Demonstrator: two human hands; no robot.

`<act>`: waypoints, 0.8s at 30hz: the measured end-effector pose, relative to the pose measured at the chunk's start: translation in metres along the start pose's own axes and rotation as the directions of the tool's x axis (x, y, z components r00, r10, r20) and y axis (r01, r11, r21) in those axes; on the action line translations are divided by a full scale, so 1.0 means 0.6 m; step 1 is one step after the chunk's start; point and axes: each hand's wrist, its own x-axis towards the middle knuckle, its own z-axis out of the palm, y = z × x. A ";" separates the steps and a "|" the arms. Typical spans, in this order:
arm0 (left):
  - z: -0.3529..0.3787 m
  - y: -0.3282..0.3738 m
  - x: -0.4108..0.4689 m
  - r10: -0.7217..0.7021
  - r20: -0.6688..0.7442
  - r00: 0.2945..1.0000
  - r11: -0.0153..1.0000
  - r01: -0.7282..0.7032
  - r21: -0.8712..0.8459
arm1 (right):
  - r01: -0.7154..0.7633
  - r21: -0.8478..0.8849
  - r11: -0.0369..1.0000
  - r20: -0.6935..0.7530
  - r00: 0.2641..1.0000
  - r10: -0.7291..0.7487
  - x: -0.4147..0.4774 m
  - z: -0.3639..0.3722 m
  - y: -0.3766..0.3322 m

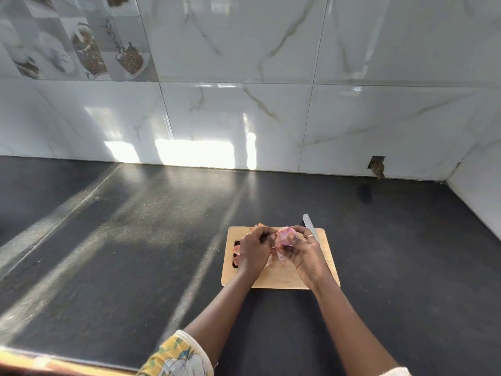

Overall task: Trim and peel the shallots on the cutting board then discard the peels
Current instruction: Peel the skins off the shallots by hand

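The left hand [253,251] and right hand [306,253] cover most of the shallot [284,236]. The right hand also hides the handle of the knife [309,225]. The left hand covers some peels [236,251] and part of the slot in the cutting board [282,278]. The picture's bottom edge cuts off the patterned sleeve [179,356].

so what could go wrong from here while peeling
The knife lies just behind the right hand, its tip past the far edge of the cutting board; a careless backward move could nick a finger or knock it away. Loose peels sit by the board's left edge and may slide onto the counter. The shallot is gripped between the left hand and the right above the board, and could slip.
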 end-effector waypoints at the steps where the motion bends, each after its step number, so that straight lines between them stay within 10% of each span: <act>1: 0.001 0.000 0.000 0.005 0.002 1.000 1.000 -0.005 0.007 | -0.009 -0.003 1.000 -0.004 1.000 0.009 0.000 -0.001 0.001; 24: 0.016 -0.008 -0.004 -0.045 0.291 0.956 0.943 0.137 -0.304 | -0.213 0.262 0.941 -0.054 0.971 0.234 -0.007 0.001 -0.006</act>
